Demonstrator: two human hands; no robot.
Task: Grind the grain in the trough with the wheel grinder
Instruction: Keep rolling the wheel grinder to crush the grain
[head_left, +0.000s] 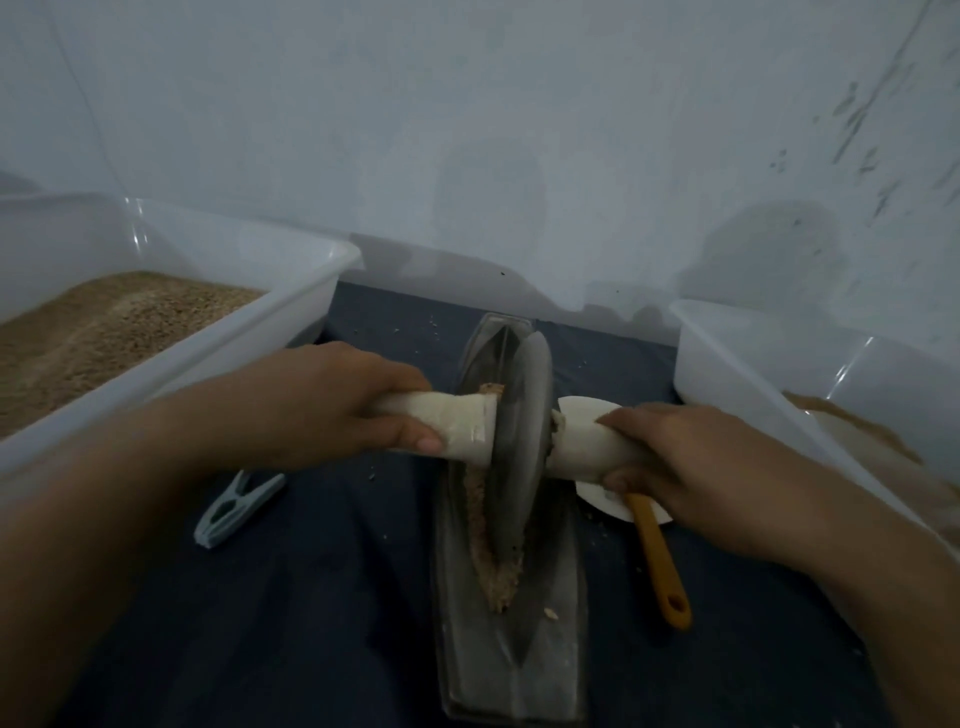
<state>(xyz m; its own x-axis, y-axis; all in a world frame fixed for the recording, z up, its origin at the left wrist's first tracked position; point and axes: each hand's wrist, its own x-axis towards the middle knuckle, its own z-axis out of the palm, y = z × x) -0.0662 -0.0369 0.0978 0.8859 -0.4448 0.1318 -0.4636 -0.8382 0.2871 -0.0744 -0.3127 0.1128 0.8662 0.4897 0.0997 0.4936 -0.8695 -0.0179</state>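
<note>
The wheel grinder (522, 441) stands upright in the boat-shaped metal trough (511, 649) on the dark worktop (311, 623), its disc resting in the ground grain (493, 566) along the groove. The left hand (332, 405) has its fingers curled round the left pale handle, and the right hand (691, 467) grips the right handle. A clear tub of grain (171, 332) sits to the left, a clothes peg (236, 506) beside it.
</note>
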